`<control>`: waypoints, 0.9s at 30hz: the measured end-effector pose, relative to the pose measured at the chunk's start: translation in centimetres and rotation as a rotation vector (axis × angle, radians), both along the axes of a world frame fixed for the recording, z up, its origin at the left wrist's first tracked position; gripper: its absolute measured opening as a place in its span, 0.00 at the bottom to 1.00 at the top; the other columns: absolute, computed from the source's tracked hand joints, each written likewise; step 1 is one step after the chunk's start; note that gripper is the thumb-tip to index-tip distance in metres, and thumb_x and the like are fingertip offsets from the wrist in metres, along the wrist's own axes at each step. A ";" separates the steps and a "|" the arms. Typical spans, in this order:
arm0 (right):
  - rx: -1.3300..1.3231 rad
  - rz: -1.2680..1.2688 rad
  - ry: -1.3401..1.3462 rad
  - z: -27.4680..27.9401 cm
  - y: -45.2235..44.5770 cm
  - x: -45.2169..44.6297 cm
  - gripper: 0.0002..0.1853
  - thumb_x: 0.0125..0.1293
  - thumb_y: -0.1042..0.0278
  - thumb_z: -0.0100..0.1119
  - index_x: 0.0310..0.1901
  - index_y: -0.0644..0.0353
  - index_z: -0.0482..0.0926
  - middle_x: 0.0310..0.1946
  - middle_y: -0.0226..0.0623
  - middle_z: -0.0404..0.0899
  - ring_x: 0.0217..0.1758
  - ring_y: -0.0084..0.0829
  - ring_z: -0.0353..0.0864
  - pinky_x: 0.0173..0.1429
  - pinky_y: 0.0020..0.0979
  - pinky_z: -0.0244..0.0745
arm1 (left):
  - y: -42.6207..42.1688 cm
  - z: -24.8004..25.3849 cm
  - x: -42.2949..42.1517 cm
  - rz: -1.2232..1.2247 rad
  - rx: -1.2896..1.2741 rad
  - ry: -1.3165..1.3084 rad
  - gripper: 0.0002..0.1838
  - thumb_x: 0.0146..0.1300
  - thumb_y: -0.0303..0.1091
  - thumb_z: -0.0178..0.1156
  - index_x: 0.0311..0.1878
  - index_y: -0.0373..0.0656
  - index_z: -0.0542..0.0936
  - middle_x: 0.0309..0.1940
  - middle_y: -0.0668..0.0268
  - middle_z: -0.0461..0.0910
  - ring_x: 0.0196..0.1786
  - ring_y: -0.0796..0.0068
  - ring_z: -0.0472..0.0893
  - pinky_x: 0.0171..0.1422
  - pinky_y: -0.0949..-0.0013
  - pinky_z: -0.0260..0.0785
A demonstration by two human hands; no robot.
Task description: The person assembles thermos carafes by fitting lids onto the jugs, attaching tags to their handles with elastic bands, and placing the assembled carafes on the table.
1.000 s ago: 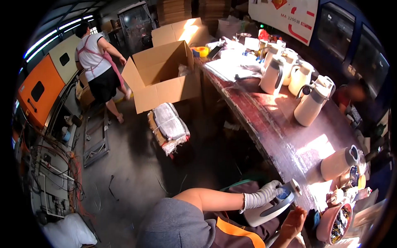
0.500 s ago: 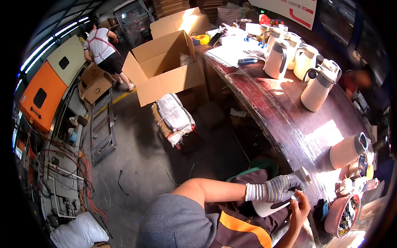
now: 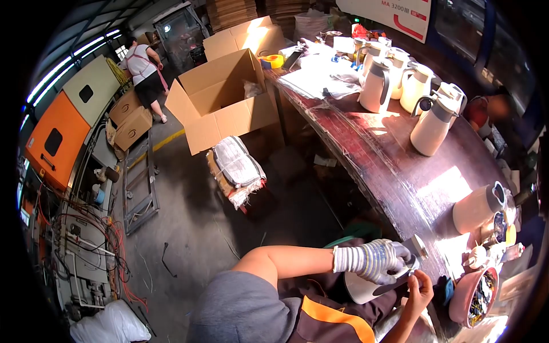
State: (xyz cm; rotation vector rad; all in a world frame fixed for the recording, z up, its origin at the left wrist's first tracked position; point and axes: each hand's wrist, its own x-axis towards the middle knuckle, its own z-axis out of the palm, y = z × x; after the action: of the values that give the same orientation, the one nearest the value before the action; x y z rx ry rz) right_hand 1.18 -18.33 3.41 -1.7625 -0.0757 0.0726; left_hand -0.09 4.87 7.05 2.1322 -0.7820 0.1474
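A pale thermos jug with a grey top lies tilted across my lap beside the table edge. My left hand, in a striped grey work glove, is wrapped over the jug near its top. At the jug's upper end, the bare fingers of my right hand are pinched together on something too small to make out. A grey lid piece sticks up just beyond the glove, at the table edge.
Several thermos jugs stand on the dark table; another jug is nearer. A pink bowl of small parts sits at right. Left are an open carton and a bundle-topped stool. A person stands behind.
My gloved hand has shifted slightly over the jug, showing more of its back. My right hand has dropped a little. The person in the background has moved slightly.
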 end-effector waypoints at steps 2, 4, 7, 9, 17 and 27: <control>0.071 0.005 0.050 -0.4 -0.2 0.2 0.07 0.60 0.77 0.63 0.40 0.65 0.79 0.34 0.30 0.80 0.36 0.19 0.77 0.44 0.21 0.73 | -0.1 -1.3 0.0 0.121 0.061 0.026 0.14 0.57 0.42 0.61 0.40 0.42 0.82 0.48 0.53 0.79 0.50 0.52 0.78 0.52 0.56 0.71; 0.260 -0.010 0.183 -0.7 0.3 -0.1 0.06 0.61 0.75 0.63 0.39 0.63 0.79 0.33 0.28 0.79 0.35 0.18 0.76 0.41 0.19 0.73 | -0.4 -2.0 0.6 0.176 0.116 0.163 0.14 0.59 0.42 0.60 0.40 0.42 0.81 0.45 0.53 0.80 0.47 0.50 0.79 0.50 0.56 0.72; 0.575 -0.005 0.341 -1.6 1.4 -0.8 0.05 0.63 0.73 0.63 0.39 0.59 0.77 0.32 0.26 0.78 0.32 0.17 0.75 0.38 0.18 0.74 | -1.6 -3.8 1.1 0.289 0.026 0.317 0.12 0.63 0.41 0.58 0.43 0.43 0.76 0.37 0.51 0.81 0.41 0.45 0.80 0.44 0.53 0.71; 0.731 -0.003 0.356 -2.2 2.3 -1.2 0.05 0.64 0.72 0.62 0.39 0.57 0.76 0.32 0.27 0.77 0.32 0.19 0.74 0.40 0.21 0.75 | -2.8 -5.7 1.8 0.371 -0.081 0.386 0.09 0.67 0.38 0.56 0.43 0.44 0.76 0.34 0.56 0.80 0.37 0.54 0.81 0.42 0.57 0.72; 0.766 0.001 0.343 -2.1 3.7 -1.2 0.06 0.64 0.72 0.61 0.40 0.58 0.74 0.35 0.27 0.77 0.33 0.19 0.74 0.43 0.21 0.73 | -5.4 -7.5 3.3 0.306 -1.055 0.942 0.06 0.72 0.34 0.52 0.46 0.44 0.75 0.35 0.72 0.74 0.37 0.82 0.71 0.43 0.74 0.69; 0.696 0.054 0.350 -2.2 2.9 0.7 0.06 0.61 0.75 0.59 0.40 0.59 0.76 0.30 0.25 0.76 0.27 0.17 0.73 0.33 0.17 0.70 | -4.1 -5.5 1.6 0.192 -1.089 1.051 0.11 0.73 0.43 0.49 0.45 0.47 0.74 0.34 0.71 0.74 0.34 0.82 0.74 0.39 0.76 0.69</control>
State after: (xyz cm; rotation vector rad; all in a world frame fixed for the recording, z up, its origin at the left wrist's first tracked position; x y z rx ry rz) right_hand 1.85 -15.48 1.25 -1.0338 0.0985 0.3501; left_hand 1.56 0.81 1.52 0.9693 0.1617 -0.3603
